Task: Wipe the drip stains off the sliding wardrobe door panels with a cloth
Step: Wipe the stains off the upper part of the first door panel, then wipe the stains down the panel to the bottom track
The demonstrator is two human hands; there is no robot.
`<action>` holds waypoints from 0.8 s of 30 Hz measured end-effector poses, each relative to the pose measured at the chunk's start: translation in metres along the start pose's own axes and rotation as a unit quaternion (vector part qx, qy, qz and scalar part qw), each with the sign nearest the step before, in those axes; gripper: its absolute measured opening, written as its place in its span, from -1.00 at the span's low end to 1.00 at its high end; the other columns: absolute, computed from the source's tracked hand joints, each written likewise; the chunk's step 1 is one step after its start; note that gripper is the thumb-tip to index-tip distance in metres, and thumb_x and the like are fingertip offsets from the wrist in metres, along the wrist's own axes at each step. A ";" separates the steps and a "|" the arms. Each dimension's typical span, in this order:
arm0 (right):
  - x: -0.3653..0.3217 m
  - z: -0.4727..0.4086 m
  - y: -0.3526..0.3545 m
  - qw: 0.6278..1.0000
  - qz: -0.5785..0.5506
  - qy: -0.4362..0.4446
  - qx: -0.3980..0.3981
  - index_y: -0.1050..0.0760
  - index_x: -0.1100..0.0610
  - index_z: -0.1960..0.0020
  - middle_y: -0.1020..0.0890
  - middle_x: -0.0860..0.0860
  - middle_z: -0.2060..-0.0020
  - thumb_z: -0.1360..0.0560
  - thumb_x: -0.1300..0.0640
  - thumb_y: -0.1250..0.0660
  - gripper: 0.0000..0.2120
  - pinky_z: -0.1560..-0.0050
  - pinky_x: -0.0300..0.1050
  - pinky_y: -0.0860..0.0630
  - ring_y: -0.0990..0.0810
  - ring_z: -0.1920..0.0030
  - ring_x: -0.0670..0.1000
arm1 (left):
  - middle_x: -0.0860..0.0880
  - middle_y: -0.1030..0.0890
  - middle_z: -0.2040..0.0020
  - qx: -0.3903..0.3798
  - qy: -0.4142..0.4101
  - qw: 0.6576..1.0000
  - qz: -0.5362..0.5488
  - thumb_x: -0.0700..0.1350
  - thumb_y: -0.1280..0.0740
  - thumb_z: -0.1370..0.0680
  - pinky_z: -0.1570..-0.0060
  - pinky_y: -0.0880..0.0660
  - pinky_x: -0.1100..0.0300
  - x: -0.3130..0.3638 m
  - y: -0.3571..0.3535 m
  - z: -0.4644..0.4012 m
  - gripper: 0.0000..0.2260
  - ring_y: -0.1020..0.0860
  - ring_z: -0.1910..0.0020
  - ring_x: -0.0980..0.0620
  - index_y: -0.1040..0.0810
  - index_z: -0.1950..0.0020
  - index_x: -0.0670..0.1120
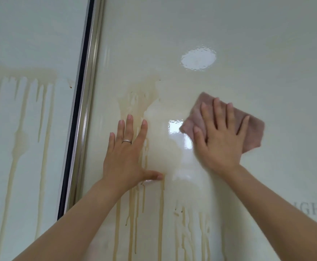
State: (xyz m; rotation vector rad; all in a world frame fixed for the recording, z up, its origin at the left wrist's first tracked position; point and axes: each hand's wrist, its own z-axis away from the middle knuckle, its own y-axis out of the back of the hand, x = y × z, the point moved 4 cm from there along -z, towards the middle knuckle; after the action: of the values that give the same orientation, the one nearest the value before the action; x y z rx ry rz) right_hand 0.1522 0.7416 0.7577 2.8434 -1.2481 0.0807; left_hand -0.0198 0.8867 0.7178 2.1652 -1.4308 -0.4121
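Pressing the cloth (251,127) flat under my spread right hand (221,140), right of the drip stains (137,98); my left hand (125,157), fingers spread, rests on them.

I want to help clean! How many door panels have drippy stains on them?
2. The left glossy white door panel has brown drips, and the right glossy cream door panel has them below both hands. More may lie outside view.

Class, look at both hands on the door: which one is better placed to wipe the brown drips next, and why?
The right hand. It already presses the cloth flat on the panel, beside the drips. The left hand lies bare and flat on the panel, over the drips, holding nothing.
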 end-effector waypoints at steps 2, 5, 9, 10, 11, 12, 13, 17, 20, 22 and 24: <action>-0.009 0.018 -0.025 0.992 0.059 0.082 -0.081 -0.09 -0.12 -0.56 -0.10 0.10 -0.56 -0.59 -0.19 -0.06 -0.43 -0.42 0.34 -0.17 -0.08 -0.54 0.16 | -0.02 0.55 -0.35 0.006 -0.002 1.000 0.006 0.41 -0.37 -0.22 -0.37 0.37 0.06 0.000 0.000 0.000 0.15 0.46 -0.41 -0.03 0.53 -0.31 0.13; 0.002 0.032 -0.026 0.969 0.088 0.189 -0.136 0.01 -0.17 -0.57 0.00 0.04 -0.58 -0.58 -0.24 0.06 -0.42 -0.44 0.35 -0.07 0.05 -0.56 0.15 | -0.05 0.50 -0.42 0.010 -0.005 1.000 0.005 0.40 -0.38 -0.21 -0.38 0.35 0.06 -0.001 0.001 0.001 0.15 0.42 -0.44 -0.06 0.50 -0.33 0.12; 0.008 0.014 0.024 0.998 -0.046 0.024 0.026 -0.20 -0.01 -0.53 -0.20 0.06 -0.53 -0.57 -0.14 0.02 -0.44 -0.43 0.32 0.14 -0.09 -0.52 0.16 | -0.03 0.53 -0.39 0.021 -0.011 1.000 0.003 0.42 -0.36 -0.20 -0.39 0.35 0.04 -0.003 -0.001 -0.001 0.16 0.42 -0.44 -0.07 0.53 -0.32 0.13; 0.001 0.018 0.026 0.997 -0.054 -0.010 0.047 -0.22 0.02 -0.53 -0.23 0.07 -0.52 -0.57 -0.13 0.01 -0.44 -0.42 0.34 0.12 -0.12 -0.51 0.18 | -0.02 0.54 -0.37 0.022 -0.012 1.000 0.004 0.43 -0.36 -0.20 -0.39 0.35 0.04 -0.003 -0.003 -0.001 0.16 0.42 -0.44 -0.07 0.53 -0.31 0.14; -0.012 0.032 0.025 0.997 -0.047 0.001 0.057 -0.23 0.03 -0.52 -0.24 0.09 -0.51 -0.57 -0.12 0.00 -0.44 -0.42 0.35 0.10 -0.13 -0.51 0.19 | -0.02 0.54 -0.37 0.023 -0.013 1.000 0.005 0.42 -0.36 -0.20 -0.39 0.35 0.04 -0.003 -0.004 -0.001 0.16 0.42 -0.44 -0.07 0.53 -0.30 0.14; -0.025 0.050 0.022 0.997 -0.039 0.046 0.048 -0.23 0.03 -0.52 -0.25 0.09 -0.51 -0.57 -0.13 0.00 -0.45 -0.43 0.34 0.09 -0.14 -0.51 0.19 | -0.04 0.53 -0.39 0.024 -0.013 1.000 0.004 0.42 -0.37 -0.20 -0.39 0.35 0.04 -0.003 -0.004 -0.001 0.16 0.42 -0.44 -0.08 0.53 -0.31 0.13; -0.035 0.070 0.020 0.993 -0.037 0.110 0.025 -0.22 0.02 -0.52 -0.25 0.09 -0.51 -0.59 -0.14 0.02 -0.46 -0.44 0.34 0.08 -0.14 -0.52 0.19 | -0.06 0.50 -0.42 0.026 -0.012 1.000 0.003 0.41 -0.37 -0.21 -0.39 0.34 0.04 -0.003 -0.003 -0.001 0.16 0.41 -0.45 -0.08 0.52 -0.32 0.12; -0.019 0.089 0.024 0.972 -0.016 0.230 -0.044 -0.15 -0.03 -0.52 -0.21 0.04 -0.52 -0.62 -0.20 0.12 -0.47 -0.45 0.34 0.05 -0.13 -0.52 0.15 | -0.08 0.45 -0.46 0.026 -0.012 1.000 0.003 0.40 -0.38 -0.20 -0.40 0.33 0.03 -0.001 0.000 -0.001 0.19 0.39 -0.46 -0.09 0.45 -0.43 0.09; -0.003 0.042 0.025 0.999 -0.026 0.033 -0.004 -0.13 -0.02 -0.54 -0.19 0.05 -0.53 -0.60 -0.18 0.07 -0.46 -0.43 0.30 0.10 -0.09 -0.52 0.16 | -0.02 0.54 -0.37 0.031 -0.015 0.999 0.011 0.43 -0.36 -0.19 -0.38 0.36 0.04 -0.003 -0.001 -0.002 0.17 0.42 -0.44 -0.07 0.52 -0.33 0.12; -0.028 0.036 0.036 0.995 -0.070 -0.008 0.063 -0.26 0.04 -0.47 -0.29 0.09 -0.46 -0.59 -0.09 -0.01 -0.51 -0.45 0.14 0.02 -0.21 -0.43 0.15 | 0.00 0.56 -0.32 0.031 -0.018 0.999 0.016 0.44 -0.35 -0.18 -0.37 0.38 0.06 -0.003 -0.002 0.000 0.15 0.44 -0.44 -0.06 0.53 -0.30 0.15; -0.059 0.054 0.044 0.983 -0.094 0.114 0.107 -0.43 0.04 -0.30 -0.47 0.01 -0.24 -0.61 -0.06 -0.02 -0.62 -0.46 -0.31 0.04 -0.31 -0.27 0.02 | -0.01 0.56 -0.34 0.038 -0.021 0.999 0.014 0.43 -0.35 -0.20 -0.37 0.37 0.07 -0.003 -0.001 0.000 0.14 0.43 -0.44 -0.05 0.53 -0.30 0.14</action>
State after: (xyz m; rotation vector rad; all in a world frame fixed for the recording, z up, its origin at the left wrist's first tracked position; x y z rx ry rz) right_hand 0.0815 0.7525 0.7011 3.0053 -0.9748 0.5483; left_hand -0.0201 0.8896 0.7173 2.2059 -1.5198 -0.4004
